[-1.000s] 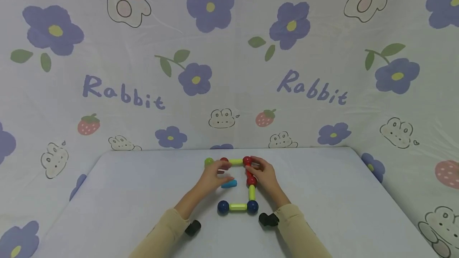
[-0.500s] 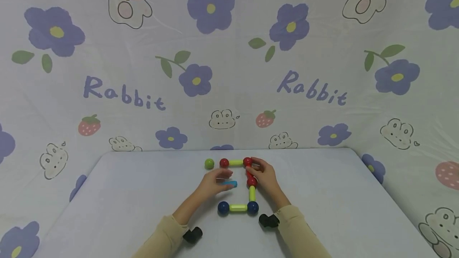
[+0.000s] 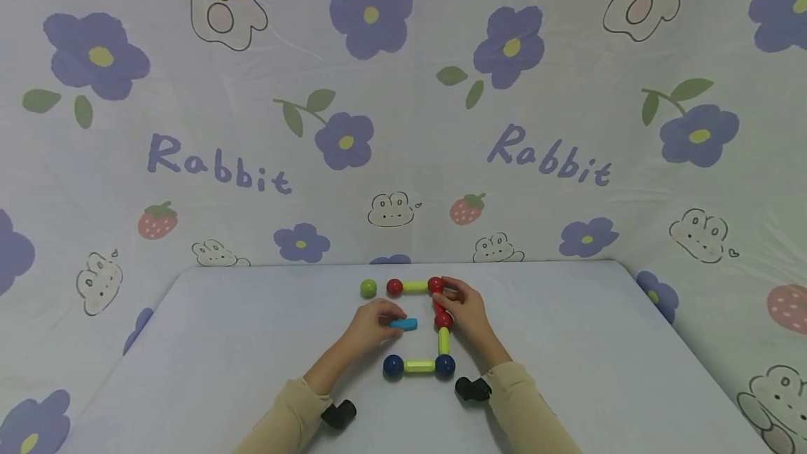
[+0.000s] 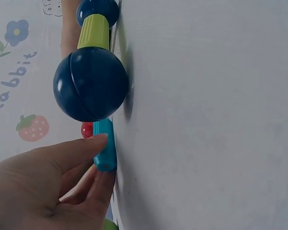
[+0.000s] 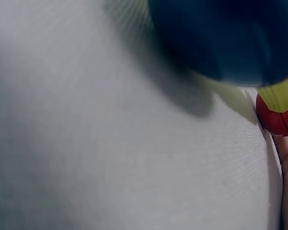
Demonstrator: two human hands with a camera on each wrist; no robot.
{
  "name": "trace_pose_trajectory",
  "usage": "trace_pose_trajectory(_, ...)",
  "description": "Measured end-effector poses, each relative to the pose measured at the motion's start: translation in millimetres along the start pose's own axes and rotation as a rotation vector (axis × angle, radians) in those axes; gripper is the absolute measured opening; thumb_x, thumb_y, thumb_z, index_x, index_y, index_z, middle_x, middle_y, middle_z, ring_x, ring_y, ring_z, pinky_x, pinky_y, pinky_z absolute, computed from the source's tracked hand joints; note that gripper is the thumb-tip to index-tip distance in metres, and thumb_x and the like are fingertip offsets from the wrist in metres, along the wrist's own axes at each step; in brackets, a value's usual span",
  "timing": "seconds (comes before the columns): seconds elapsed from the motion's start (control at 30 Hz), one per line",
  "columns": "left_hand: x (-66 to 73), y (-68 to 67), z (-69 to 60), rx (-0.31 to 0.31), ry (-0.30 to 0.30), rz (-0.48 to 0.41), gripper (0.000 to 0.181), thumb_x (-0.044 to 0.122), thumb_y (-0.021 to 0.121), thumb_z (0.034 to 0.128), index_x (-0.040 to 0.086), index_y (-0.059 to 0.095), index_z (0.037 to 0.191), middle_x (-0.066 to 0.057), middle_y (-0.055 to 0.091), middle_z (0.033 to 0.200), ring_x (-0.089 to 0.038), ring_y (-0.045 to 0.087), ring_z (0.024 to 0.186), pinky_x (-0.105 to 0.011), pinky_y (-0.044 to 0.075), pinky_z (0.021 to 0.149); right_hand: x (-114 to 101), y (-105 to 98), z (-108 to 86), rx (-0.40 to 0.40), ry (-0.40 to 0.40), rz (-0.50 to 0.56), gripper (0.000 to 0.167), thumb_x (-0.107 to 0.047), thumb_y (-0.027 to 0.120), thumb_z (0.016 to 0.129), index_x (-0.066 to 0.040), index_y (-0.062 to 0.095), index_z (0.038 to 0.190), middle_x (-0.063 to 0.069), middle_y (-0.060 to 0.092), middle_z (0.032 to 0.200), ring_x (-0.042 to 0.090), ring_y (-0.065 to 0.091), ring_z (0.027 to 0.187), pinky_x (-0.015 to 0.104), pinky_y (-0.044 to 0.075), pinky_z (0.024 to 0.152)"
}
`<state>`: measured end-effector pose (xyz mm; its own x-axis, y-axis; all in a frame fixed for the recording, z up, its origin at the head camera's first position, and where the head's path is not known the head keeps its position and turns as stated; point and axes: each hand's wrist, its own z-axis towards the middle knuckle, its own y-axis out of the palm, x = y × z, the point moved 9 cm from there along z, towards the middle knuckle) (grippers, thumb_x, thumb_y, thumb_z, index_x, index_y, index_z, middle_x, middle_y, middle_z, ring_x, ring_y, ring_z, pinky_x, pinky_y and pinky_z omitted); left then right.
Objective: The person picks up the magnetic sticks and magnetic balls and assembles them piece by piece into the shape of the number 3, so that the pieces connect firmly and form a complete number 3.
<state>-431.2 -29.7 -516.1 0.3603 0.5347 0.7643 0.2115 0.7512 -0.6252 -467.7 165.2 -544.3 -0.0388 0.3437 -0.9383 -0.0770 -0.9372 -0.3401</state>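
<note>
My left hand [image 3: 372, 326] pinches a short light-blue rod [image 3: 406, 324] near the table, thumb on one side and fingers on the other in the left wrist view. Around the red rod [image 3: 438, 303] on the right side of a ball-and-rod chain, my right hand [image 3: 466, 307] curls its thumb and fingers. That rod joins an upper red ball [image 3: 436, 285] to a lower red ball [image 3: 443, 320]. A yellow-green rod [image 3: 444, 342] links down to a dark-blue ball [image 3: 445, 366]. In the right wrist view only part of the right hand shows.
Another dark-blue ball [image 3: 394, 367] ends the near side, joined by a yellow-green rod [image 3: 419, 366]. At the far side a third red ball [image 3: 394, 287] ends a yellow-green rod [image 3: 415, 286]. A loose green ball [image 3: 368, 289] lies left of it on the white table [image 3: 221, 349].
My left hand has drawn back from the far red ball toward me and closed its fingers on the light-blue rod. The right hand stays on the red rod.
</note>
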Motion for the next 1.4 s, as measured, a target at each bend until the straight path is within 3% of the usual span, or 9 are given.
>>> trace_pose_trajectory(0.2,-2.5,0.8,2.0,0.008,-0.027,0.023,0.026,0.002,0.077,0.0786,0.006,0.073,0.104,-0.01,0.066,0.108,-0.023,0.065,0.102,-0.035,0.055,0.091,0,-1,-0.7,0.003,0.004,0.009,0.049,-0.026,0.07,0.091,-0.018,0.055,0.136,0.006,0.058,0.138,0.02,0.06,0.112,0.038,0.054,0.095)
trace_pose_trajectory(0.57,2.4,10.4,10.0,-0.023,0.015,0.032,0.024,0.003,0.075,0.08,0.007,0.074,0.103,-0.008,0.067,0.106,-0.021,0.062,0.103,-0.033,0.055,0.091,2,-1,0.2,0.007,-0.004,0.006,0.049,-0.027,0.069,0.091,-0.018,0.055,0.137,0.005,0.059,0.137,0.02,0.06,0.11,0.035,0.055,0.093)
trace_pose_trajectory(1.4,11.5,19.6,16.7,-0.061,0.016,0.015,0.023,0.003,0.074,0.0823,0.008,0.074,0.105,-0.006,0.068,0.104,-0.021,0.064,0.102,-0.036,0.054,0.094,2,-1,-0.8,0.005,-0.005,0.02,0.049,-0.027,0.07,0.09,-0.019,0.056,0.136,0.006,0.06,0.135,0.021,0.062,0.111,0.039,0.054,0.095)
